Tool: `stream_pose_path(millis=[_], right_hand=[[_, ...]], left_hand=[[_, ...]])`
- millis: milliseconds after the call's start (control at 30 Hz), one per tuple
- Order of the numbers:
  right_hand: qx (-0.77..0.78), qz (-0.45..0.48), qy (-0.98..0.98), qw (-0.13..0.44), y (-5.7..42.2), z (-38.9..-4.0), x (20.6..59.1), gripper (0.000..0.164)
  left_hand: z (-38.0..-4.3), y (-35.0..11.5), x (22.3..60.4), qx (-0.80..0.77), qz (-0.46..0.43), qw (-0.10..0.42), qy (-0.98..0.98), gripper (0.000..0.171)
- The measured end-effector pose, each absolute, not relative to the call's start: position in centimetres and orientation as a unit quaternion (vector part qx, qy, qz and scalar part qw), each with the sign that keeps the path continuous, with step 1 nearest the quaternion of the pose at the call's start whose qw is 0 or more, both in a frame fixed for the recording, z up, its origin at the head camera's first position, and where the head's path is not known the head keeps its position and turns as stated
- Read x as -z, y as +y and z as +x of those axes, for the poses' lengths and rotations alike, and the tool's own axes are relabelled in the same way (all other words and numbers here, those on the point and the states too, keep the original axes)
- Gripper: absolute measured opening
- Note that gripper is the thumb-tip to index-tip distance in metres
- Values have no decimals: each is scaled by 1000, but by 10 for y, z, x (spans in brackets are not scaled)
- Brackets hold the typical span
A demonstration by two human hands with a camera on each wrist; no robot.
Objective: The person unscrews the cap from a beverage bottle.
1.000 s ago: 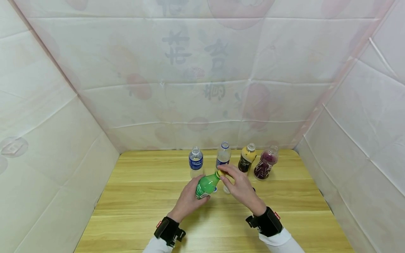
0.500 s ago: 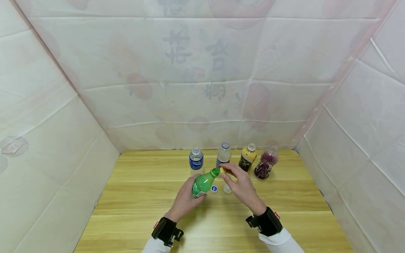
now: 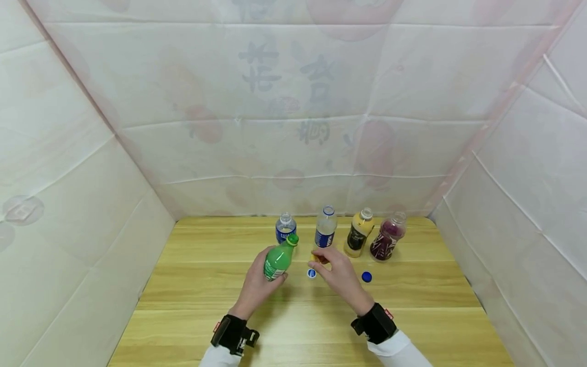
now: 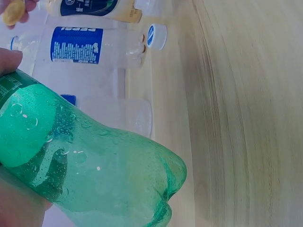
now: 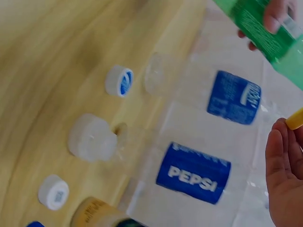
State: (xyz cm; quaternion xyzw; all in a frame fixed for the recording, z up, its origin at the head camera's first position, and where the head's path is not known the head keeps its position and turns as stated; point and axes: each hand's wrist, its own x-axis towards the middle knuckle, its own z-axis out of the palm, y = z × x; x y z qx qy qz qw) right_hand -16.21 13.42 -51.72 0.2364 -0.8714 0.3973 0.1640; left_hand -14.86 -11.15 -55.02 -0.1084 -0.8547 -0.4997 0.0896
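My left hand (image 3: 257,285) grips a green plastic bottle (image 3: 277,262) around its body, tilted to the right and held above the table. Its green neck is uncapped. To the right, my right hand (image 3: 339,278) pinches a yellow bottle cap (image 5: 296,119) between thumb and fingers, apart from the bottle's neck. In the left wrist view the bottle's clear lower part (image 4: 113,165) points at the table, with droplets inside. Under and beside my right hand lie a white cap with a blue inside (image 5: 120,81) and a wide translucent cap (image 5: 90,137).
Uncapped bottles stand in a row behind my hands: a blue-labelled one (image 3: 286,232), a Pepsi bottle (image 3: 324,237), a yellow one (image 3: 357,237) and a purple one (image 3: 387,239). A blue cap (image 3: 367,277) lies right of my right hand. Cloth walls (image 3: 293,153) enclose the wooden table (image 3: 192,306).
The yellow cap has come off the green bottle. My left hand has carried the bottle left, more upright; my right hand has lowered slightly toward me with the cap.
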Motion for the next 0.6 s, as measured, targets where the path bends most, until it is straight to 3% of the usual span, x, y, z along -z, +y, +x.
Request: stream_pose_path(millis=[600], right_hand=[[-323, 281, -901, 63, 104, -171, 556, 26]], left_hand=[[-149, -114, 549, 499, -107, 86, -856, 80]])
